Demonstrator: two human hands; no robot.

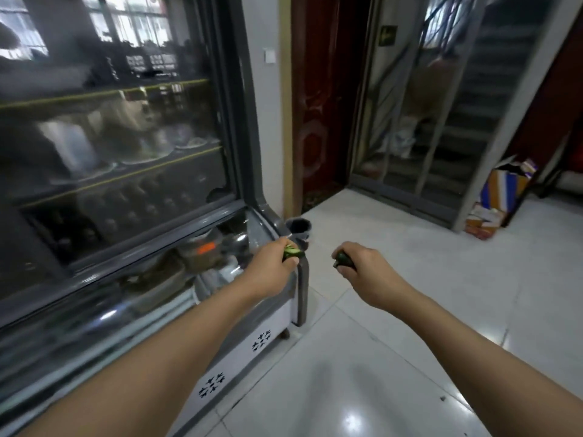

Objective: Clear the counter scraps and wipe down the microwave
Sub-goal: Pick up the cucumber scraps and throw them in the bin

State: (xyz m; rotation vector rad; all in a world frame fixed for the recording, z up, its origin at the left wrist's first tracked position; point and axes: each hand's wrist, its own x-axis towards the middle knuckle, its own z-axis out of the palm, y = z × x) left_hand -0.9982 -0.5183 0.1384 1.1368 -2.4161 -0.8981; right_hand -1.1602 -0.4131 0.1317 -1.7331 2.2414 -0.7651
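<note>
Head view: my left hand point(273, 263) and right hand point(356, 263) each clamp fingers around green scraps point(293, 253). I judge both loads are carried toward the dark bin point(299, 227) beside the display case point(271, 222).

two hands are out in front: one left hand point(273, 267) and one right hand point(362, 268). each grips one clump of green scraps, so two clumps in all: one light green clump point(293, 253) in the left hand's fingers, one dark green clump point(343, 259) in the right hand's. one dark bin point(299, 227) stands on the floor just beyond the left hand. one glass-fronted display cooler point(126, 184) runs along the left hand's outer side. one striped cardboard box point(504, 187) sits well beyond the right hand.
</note>
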